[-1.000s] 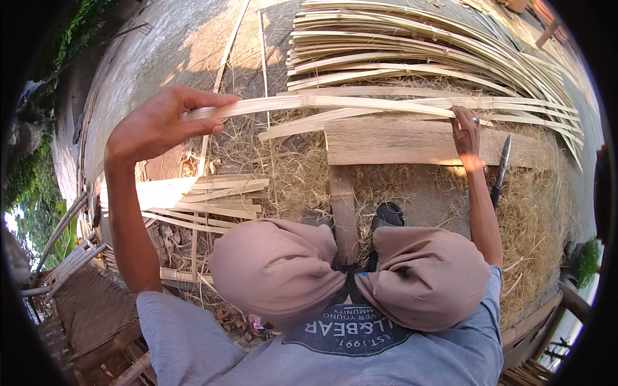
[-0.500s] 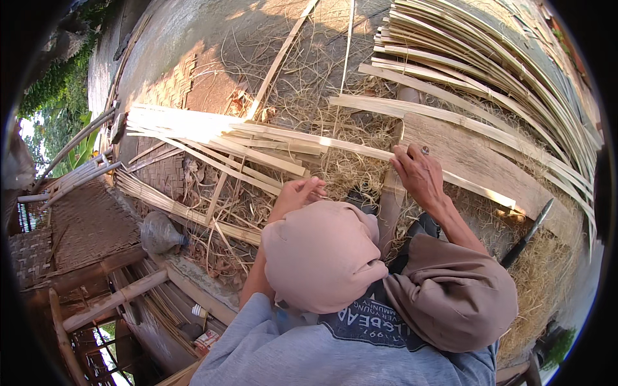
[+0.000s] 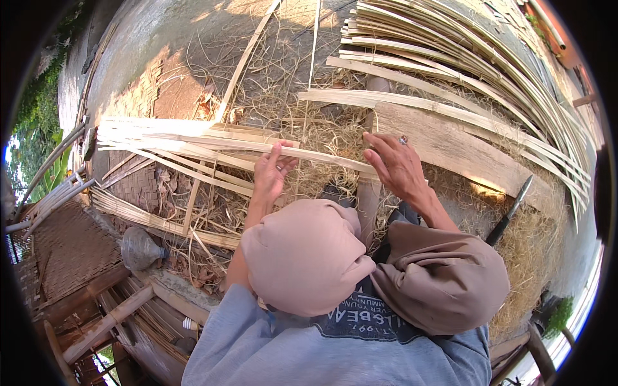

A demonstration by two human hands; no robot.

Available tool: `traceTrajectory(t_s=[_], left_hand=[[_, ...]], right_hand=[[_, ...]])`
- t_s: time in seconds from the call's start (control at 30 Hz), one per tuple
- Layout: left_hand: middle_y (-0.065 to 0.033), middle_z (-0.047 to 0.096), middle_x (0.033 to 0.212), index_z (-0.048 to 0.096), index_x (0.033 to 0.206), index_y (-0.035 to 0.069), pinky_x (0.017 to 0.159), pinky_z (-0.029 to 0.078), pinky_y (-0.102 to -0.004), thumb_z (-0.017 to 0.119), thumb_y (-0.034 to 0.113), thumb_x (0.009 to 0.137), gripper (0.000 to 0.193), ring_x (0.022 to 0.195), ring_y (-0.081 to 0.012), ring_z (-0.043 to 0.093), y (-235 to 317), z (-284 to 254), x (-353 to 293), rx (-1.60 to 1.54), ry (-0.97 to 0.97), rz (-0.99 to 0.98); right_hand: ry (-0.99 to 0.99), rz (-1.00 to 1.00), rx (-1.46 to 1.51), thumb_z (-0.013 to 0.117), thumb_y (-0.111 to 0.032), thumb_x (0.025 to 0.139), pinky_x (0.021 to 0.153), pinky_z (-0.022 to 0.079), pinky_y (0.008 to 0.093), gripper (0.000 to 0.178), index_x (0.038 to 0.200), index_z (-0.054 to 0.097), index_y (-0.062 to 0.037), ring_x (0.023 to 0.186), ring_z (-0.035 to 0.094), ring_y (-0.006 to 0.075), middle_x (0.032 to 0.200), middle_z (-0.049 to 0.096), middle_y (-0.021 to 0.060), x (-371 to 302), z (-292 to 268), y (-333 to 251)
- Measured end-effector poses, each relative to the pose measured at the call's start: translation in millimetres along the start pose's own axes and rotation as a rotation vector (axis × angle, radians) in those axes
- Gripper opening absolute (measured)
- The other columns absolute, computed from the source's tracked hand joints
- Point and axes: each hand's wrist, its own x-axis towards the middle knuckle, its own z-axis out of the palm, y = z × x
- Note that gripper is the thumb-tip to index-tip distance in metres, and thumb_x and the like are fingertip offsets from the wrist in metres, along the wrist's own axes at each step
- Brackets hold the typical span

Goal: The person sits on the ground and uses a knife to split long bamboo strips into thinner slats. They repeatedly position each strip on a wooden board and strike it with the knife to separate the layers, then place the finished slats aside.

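Observation:
A long pale bamboo strip point(image 3: 325, 157) runs from the sunlit bundle at the left toward the wooden rest before me. My left hand point(image 3: 270, 172) pinches it between thumb and fingers, partway along. My right hand point(image 3: 400, 168), with a ring on one finger, hovers palm down at the strip's right end, thumb and fingers apart. The hand partly hides that end, so contact is uncertain. Beneath and beyond my right hand lies a flat wooden board point(image 3: 444, 145). A dark-handled knife point(image 3: 512, 209) lies at the board's right end.
A large fan of bamboo strips point(image 3: 444, 48) spreads across the far right. More strips point(image 3: 161, 215) lie at the left on woven matting. Curly shavings point(image 3: 322, 132) cover the ground. A clear plastic bottle point(image 3: 140, 249) lies at the lower left, near a wooden frame point(image 3: 106, 325).
My left hand has come up and taken hold of the strip. My right hand's fingers have opened. The strip no longer reaches past my right hand; it has shifted left.

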Motion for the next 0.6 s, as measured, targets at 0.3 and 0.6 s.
traceTrajectory(t_s=[0.3, 0.6], left_hand=[[-0.0015, 0.064, 0.118, 0.068, 0.12, 0.009, 0.09, 0.056, -0.0296, 0.063, 0.038, 0.105, 0.033, 0.099, -0.0159, 0.061, 40.6, -64.1, 37.8, 0.106, 0.15, -0.075], [-0.0168, 0.067, 0.13, 0.053, 0.135, 0.0, 0.08, 0.063, -0.0295, 0.063, 0.059, 0.098, 0.07, 0.087, -0.0175, 0.07, 22.1, 7.6, -4.0, 0.196, -0.026, -0.385]], right_hand=[[-0.24, 0.715, 0.871, 0.041, -0.06, 0.108, 0.078, 0.056, 0.0306, 0.073, 0.118, 0.072, 0.0049, 0.082, 0.067, 0.016, 0.097, 0.074, 0.0136, -30.0, -25.0, 61.7], [-0.349, 0.576, 0.639, 0.065, -0.031, 0.104, 0.053, 0.039, 0.0255, 0.037, 0.086, 0.068, 0.0002, 0.06, 0.05, 0.0056, 0.065, 0.056, -0.0024, -30.5, -24.4, 48.9]])
